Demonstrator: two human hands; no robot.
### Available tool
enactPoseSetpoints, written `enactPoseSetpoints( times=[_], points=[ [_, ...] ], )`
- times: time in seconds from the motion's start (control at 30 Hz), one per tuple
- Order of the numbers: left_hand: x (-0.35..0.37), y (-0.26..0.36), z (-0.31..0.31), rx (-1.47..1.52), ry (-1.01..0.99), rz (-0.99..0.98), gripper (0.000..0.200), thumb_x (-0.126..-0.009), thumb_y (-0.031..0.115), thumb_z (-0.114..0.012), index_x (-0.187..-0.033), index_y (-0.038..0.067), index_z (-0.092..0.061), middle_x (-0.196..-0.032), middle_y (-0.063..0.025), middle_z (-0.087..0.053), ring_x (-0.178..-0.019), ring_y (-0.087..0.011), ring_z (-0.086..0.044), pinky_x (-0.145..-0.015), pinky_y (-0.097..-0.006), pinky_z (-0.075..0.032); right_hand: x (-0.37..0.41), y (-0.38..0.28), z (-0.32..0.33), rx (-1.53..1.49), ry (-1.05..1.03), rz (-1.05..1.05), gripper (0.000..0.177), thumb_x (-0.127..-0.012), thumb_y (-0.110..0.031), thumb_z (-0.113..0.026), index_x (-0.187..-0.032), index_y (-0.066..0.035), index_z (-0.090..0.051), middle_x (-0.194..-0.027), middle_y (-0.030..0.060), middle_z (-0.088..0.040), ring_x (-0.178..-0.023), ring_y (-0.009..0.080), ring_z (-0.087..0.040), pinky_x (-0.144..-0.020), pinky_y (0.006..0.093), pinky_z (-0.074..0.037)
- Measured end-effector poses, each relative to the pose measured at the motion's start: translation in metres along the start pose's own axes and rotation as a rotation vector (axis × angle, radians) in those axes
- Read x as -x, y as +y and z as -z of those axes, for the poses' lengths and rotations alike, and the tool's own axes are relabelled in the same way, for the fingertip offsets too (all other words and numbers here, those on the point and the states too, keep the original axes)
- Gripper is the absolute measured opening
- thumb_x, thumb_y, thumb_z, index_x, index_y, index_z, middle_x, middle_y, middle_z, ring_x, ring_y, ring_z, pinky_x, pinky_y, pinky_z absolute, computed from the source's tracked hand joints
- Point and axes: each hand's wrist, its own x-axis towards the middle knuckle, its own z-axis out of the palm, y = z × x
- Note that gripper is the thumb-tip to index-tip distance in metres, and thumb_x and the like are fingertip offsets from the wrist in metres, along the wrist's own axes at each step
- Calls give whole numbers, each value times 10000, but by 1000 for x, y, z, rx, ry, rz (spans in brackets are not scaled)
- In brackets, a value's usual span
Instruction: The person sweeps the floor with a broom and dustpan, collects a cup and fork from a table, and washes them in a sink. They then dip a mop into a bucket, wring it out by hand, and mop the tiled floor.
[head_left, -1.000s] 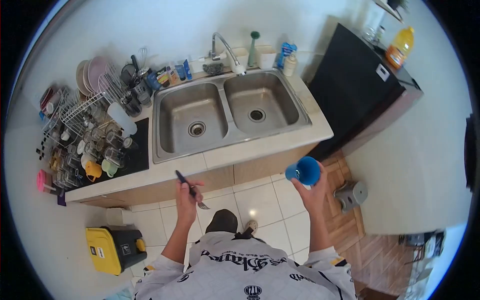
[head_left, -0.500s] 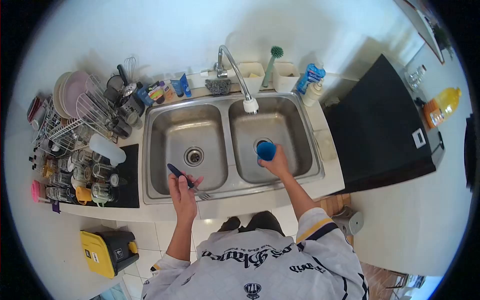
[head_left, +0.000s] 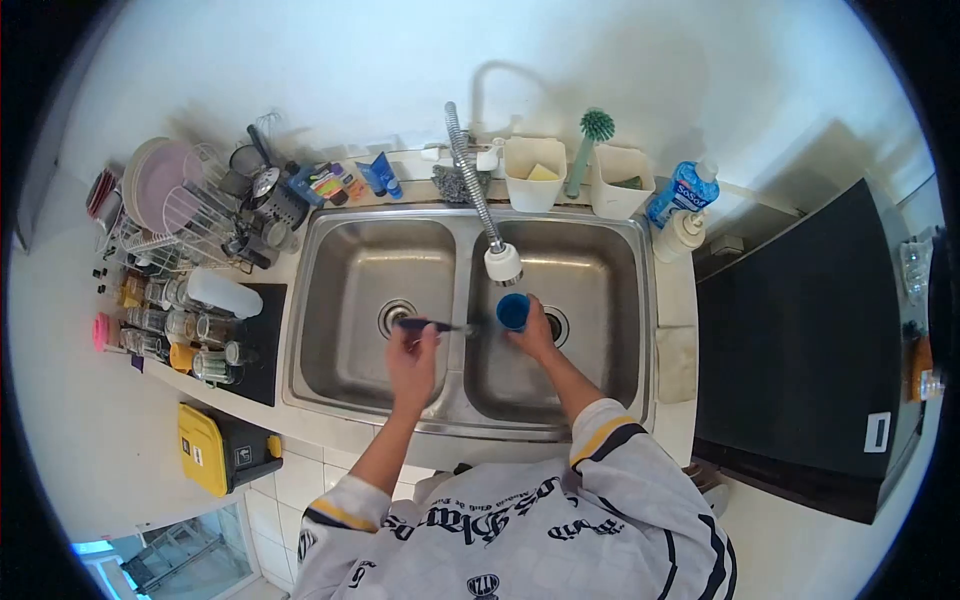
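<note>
L hand (head_left: 412, 366): thumb + fingers pinched on fork (head_left: 442, 326), dk handle, far end blurred; over L bowl (head_left: 365, 255) of sink (head_left: 462, 250), pointing twd R bowl (head_left: 595, 265). R hand (head_left: 537, 332): curled round blue cup (head_left: 512, 311), mouth up, over R bowl, nr tap head (head_left: 503, 264). Behind sink: 2 wht tubs (head_left: 530, 194), sponge (head_left: 542, 173) in one, grn brush (head_left: 588, 148) betw. Far L: rack (head_left: 150, 241) w/ plates (head_left: 167, 195); glasses (head_left: 214, 330) in front.
</note>
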Motion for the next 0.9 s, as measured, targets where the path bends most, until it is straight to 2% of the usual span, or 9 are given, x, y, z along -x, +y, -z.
enactPoseSetpoints(
  times=[0.13,0.2,0.27,0.33,0.4,0.47,0.6,0.73,0.9],
  points=[
    [-27,-35,-62,-156,-86,-2,190,-839,128,-624,-972,3,-571,-779,-54,-611,-685,-103,-573,-635,-247,-483,-8,0,46,199,-129,-68,787,-668,-130,-722,-1314,29,-303,-1215,283,-432,-1089,407,-475,-921,422,-409],
    [-31,-50,-83,-182,-124,-5,192,-822,121,-635,-960,2,-574,-745,-65,-619,-658,-109,-579,-628,-254,-485,-24,-39,98,97,127,75,620,-720,-86,-652,-1273,11,-389,-1159,267,-489,-1040,398,-515,-881,413,-433],
    [-34,-68,-98,-222,-144,-36,178,-804,105,-639,-932,0,-576,-713,-72,-619,-630,-125,-588,-619,-259,-482,-49,-106,154,-7,237,277,483,-749,-33,-595,-1211,-11,-455,-1015,213,-567,-939,382,-565,-796,414,-467],
    [-42,-83,-110,-288,-146,-30,165,-785,97,-645,-900,-1,-580,-698,-86,-624,-621,-146,-604,-611,-268,-482,-84,-155,184,26,185,322,377,-765,-38,-577,-1134,-16,-499,-931,171,-589,-860,367,-591,-724,429,-480],
    [-46,-94,-119,-382,-132,31,153,-766,99,-652,-862,-2,-587,-699,-105,-635,-632,-170,-626,-605,-280,-484,-126,-177,180,207,288,458,301,-806,-58,-517,-1104,-19,-506,-873,181,-592,-799,374,-599,-682,447,-484],
    [-51,-95,-124,-426,-136,60,158,-754,115,-656,-831,-6,-590,-702,-120,-642,-646,-201,-640,-606,-308,-489,-165,-190,170,358,259,437,294,-832,-67,-447,-1118,-28,-504,-866,192,-601,-789,370,-610,-688,452,-492],
    [-53,-113,-120,-550,-170,69,179,-743,141,-655,-811,-16,-602,-715,-147,-649,-684,-257,-651,-632,-357,-499,-217,-202,153,553,127,450,205,-826,-76,-425,-973,-6,-549,-828,200,-624,-761,358,-631,-677,451,-503],
    [-48,-124,-118,-507,-192,101,267,-727,138,-656,-935,-17,-591,-749,-159,-645,-690,-274,-646,-655,-370,-501,-226,-200,141,596,144,485,163,-823,-85,-433,-869,5,-561,-774,213,-626,-751,357,-637,-653,445,-511],
    [-40,-135,-113,-432,-150,124,491,-726,109,-629,-1168,-40,-476,-917,-213,-619,-676,-290,-635,-676,-369,-502,-197,-188,138,573,72,543,190,-828,-67,-424,-931,16,-560,-760,211,-623,-736,371,-627,-652,445,-509]
  ],
)
